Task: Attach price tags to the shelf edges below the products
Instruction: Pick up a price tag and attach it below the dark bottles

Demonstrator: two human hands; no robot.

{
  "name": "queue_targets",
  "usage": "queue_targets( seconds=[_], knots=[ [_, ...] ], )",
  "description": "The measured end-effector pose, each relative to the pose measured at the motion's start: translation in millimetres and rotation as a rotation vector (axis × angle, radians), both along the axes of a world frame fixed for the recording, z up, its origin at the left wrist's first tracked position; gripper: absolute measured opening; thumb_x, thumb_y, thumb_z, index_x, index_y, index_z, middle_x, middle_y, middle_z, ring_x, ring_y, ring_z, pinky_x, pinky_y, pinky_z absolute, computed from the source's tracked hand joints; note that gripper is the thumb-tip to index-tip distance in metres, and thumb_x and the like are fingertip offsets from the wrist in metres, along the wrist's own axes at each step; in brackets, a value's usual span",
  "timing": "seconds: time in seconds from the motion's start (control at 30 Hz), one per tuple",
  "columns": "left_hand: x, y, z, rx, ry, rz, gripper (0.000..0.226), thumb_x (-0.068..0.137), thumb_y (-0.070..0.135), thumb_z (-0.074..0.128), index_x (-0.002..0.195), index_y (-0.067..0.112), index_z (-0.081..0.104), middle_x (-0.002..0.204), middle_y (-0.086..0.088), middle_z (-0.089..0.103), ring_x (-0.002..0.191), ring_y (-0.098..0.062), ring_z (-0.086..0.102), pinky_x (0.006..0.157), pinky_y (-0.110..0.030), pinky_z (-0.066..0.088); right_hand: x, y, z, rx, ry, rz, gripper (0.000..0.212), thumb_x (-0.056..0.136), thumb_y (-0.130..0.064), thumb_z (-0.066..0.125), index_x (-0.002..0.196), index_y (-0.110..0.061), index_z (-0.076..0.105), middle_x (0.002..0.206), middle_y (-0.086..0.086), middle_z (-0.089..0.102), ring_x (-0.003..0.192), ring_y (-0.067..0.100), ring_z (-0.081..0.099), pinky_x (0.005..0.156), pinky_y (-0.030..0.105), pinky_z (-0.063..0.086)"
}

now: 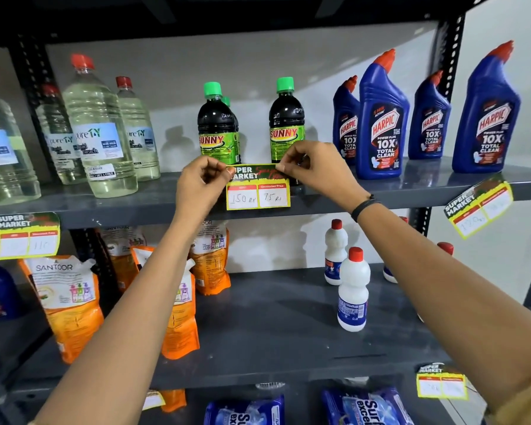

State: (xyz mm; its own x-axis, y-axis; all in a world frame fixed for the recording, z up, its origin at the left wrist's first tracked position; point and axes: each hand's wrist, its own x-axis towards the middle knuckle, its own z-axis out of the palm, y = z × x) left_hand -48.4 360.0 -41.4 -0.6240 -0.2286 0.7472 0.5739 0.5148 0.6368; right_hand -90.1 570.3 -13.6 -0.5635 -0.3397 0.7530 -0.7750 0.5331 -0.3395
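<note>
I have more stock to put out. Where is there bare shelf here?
Middle shelf: a wide bare patch between the Santoor pouches and the white bottles. Top shelf: a smaller gap between the Sunny bottles, behind the price tag. Bleach and Harpic bottles crowd both ends.

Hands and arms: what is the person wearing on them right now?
Both forearms are bare, with no sleeves and no gloves on the left hand or right hand. The right wrist carries a thin dark band. I see no rings or watch.

A black wristband [363,207]; grey wall [258,72] behind the rack.
</note>
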Motion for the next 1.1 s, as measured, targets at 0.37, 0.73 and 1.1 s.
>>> queue_targets(
  seconds=[0.37, 0.73, 1.1],
  knots=[
    [31, 3, -56, -0.159, 0.135, 0.140, 0.011, 0.080, 0.019, 0.070, 0.082, 0.024, 0.060, 0.075, 0.007, 0.063, 0.075, -0.015, 0.061, 0.069, -0.033, 0.051, 33, 12, -43, 0.023, 0.038, 0.029, 0.010, 0.078, -0.027, 0.072, 0.077, -0.019, 0.066, 0.078, -0.001, 0.070, 0.071, 0.013, 0.062, 0.067, 0.043, 0.055],
    [26, 7, -72, -0.281, 0.065, 0.255, 0.010, 0.080, 0.021, 0.071, 0.079, 0.018, 0.062, 0.079, -0.002, 0.065, 0.073, -0.015, 0.057, 0.064, -0.040, 0.051, 24, 10, -72, 0.174, 0.124, -0.076, 0.012, 0.080, -0.024, 0.070, 0.079, -0.012, 0.066, 0.079, 0.006, 0.069, 0.073, 0.020, 0.059, 0.067, 0.031, 0.042],
    [23, 10, -72, -0.310, 0.054, 0.328, 0.011, 0.080, 0.024, 0.070, 0.080, 0.016, 0.062, 0.081, -0.004, 0.067, 0.078, -0.019, 0.058, 0.063, -0.037, 0.048, 21, 8, -72, 0.150, 0.113, -0.102, 0.011, 0.081, -0.023, 0.070, 0.078, -0.013, 0.065, 0.078, 0.004, 0.068, 0.067, 0.012, 0.052, 0.066, 0.026, 0.037]
  ],
)
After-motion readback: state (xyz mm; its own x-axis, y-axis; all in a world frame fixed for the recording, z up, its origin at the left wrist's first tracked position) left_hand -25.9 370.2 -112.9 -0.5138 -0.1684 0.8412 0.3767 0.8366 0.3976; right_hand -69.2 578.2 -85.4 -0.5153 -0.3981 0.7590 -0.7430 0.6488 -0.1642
